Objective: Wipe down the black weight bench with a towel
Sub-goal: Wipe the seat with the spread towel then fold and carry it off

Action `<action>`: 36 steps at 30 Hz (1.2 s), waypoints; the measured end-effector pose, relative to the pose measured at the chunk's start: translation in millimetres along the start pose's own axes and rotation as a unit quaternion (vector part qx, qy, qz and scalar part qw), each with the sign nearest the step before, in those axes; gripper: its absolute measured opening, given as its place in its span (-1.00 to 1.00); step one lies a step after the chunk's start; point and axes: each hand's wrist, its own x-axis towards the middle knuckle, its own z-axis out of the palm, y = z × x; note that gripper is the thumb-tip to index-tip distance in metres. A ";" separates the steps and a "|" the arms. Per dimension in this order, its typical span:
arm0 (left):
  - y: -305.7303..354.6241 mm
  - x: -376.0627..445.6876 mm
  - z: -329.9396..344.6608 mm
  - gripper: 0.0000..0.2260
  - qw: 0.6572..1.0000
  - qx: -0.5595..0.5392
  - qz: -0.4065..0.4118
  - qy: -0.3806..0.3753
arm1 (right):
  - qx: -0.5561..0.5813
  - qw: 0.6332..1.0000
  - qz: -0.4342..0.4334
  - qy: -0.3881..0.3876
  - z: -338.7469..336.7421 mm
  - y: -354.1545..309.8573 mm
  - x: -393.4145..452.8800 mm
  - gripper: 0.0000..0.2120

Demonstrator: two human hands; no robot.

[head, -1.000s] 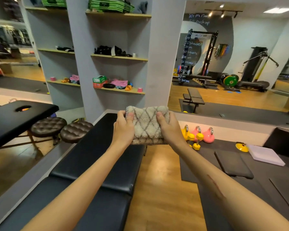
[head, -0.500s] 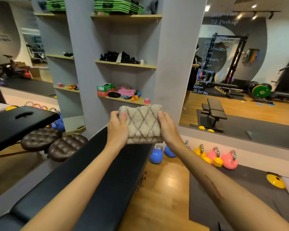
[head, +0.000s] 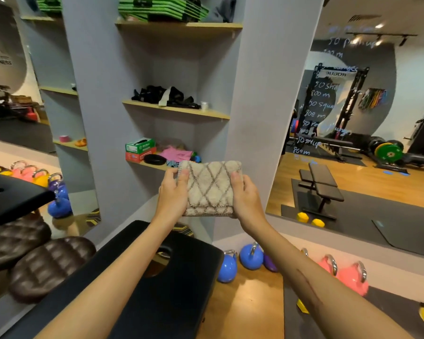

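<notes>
Towel [head: 209, 189], folded, cream with brown diamond lines, held up in the air above the far end of the black table [head: 171, 285], not touching it. Left hand [head: 173, 196] has its grip on the left edge, right hand [head: 245, 199] on the right edge. Blue kettlebells [head: 251, 256] sit on the floor beside the table.

We take the bench [head: 171, 277] as our mark. Above its far end, our left hand [head: 173, 196] and right hand [head: 246, 198] hold the towel [head: 209, 188] between them. Stools [head: 49, 265] stand left of it, kettlebells [head: 251, 256] right, shelves [head: 175, 110] behind.
</notes>
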 end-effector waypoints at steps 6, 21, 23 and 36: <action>-14.9 77.8 40.2 -0.58 0.994 -0.031 0.001 -0.101 | 0.047 0.999 0.002 0.014 8.8 24.0 113.8 -0.57; -56.1 287.0 178.8 -0.69 0.996 -0.084 0.003 0.031 | -0.179 0.884 -0.396 -0.174 -15.8 126.9 366.9 -0.08; -57.2 312.0 190.2 -0.70 0.994 -0.102 -0.011 0.026 | -0.212 0.867 -0.431 -0.134 -12.0 135.1 400.1 -0.10; -100.7 531.1 216.8 -0.50 0.949 -0.297 -0.103 0.028 | -0.268 0.858 -0.423 -0.115 72.9 158.7 608.6 -0.35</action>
